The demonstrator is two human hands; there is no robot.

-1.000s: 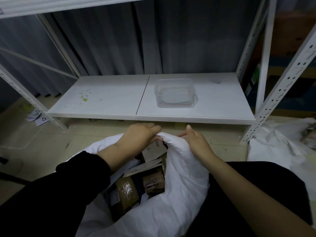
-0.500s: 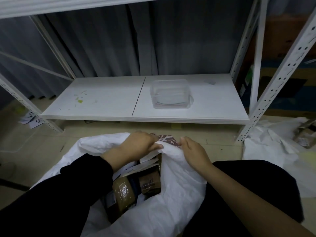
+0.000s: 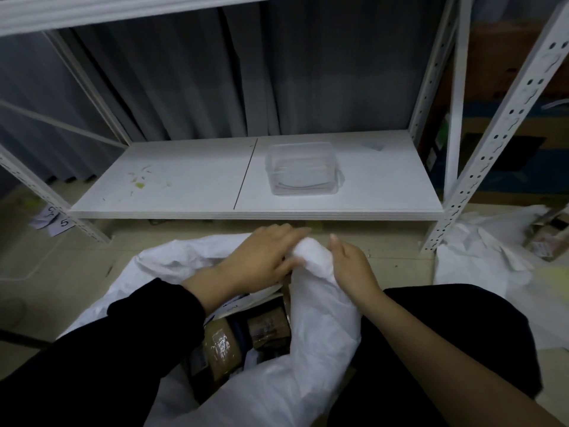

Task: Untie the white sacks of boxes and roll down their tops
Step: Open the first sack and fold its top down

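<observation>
Both hands (image 3: 311,260) have bunched one sack (image 3: 311,334) rim higher, above two boxes (image 3: 246,334).

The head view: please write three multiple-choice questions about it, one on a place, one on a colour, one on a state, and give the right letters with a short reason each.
1. Where does the clear plastic container stand?
A. on the floor
B. on the lowest shelf board
C. inside the sack

2. What colour is the sack that the hands work on?
A. white
B. green
C. brown

3. In what state is the top of this sack?
A. tied shut with a cord
B. open, boxes visible inside
C. sealed with tape

Answers: 1 B, it sits right of the board's seam. 2 A, the fabric is white. 3 B, the left hand and right hand grip its bunched rim above taped boxes.
</observation>
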